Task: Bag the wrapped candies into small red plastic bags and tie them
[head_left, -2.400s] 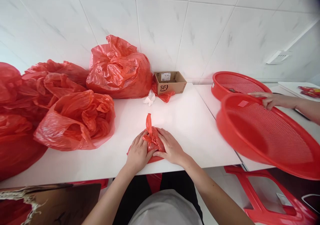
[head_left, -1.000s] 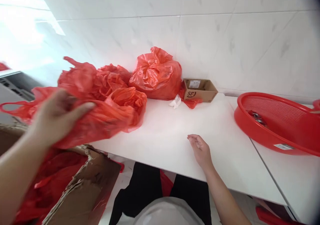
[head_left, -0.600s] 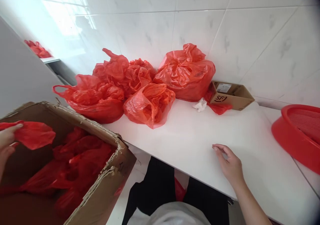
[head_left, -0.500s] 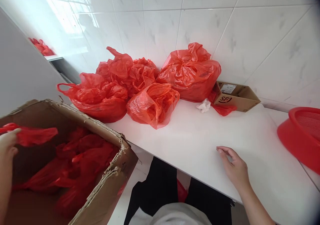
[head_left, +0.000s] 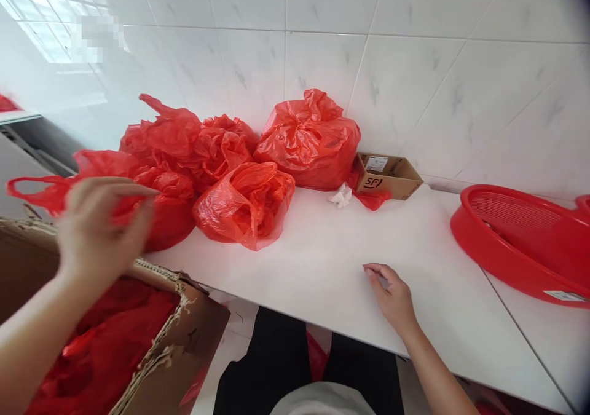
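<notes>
My left hand [head_left: 99, 224], a little blurred, hangs over the back rim of a torn cardboard box [head_left: 203, 329], in front of a red plastic bag [head_left: 173, 227] with loop handles. Its thumb and fingers are apart, and nothing shows between them. Crumpled red plastic bags [head_left: 120, 335] lie inside the box, partly hidden by my left forearm. My right hand [head_left: 394, 295] rests on its side on the white tabletop [head_left: 318, 273]. Its fingers are curled, the thumb tip meets the index fingertip, and I see nothing in it.
Against the tiled wall stand a stuffed red bag [head_left: 308, 144], other bunched red bags [head_left: 224, 147] and an open red bag [head_left: 244, 209]. A small carton [head_left: 391, 181] and crumpled white tissue [head_left: 341, 195] are to their right. A red plastic basket [head_left: 498, 255] sits at far right.
My left hand has let go of the red plastic bag it held over the box and moved up and right. The view has turned right; my right hand stays on the table.
</notes>
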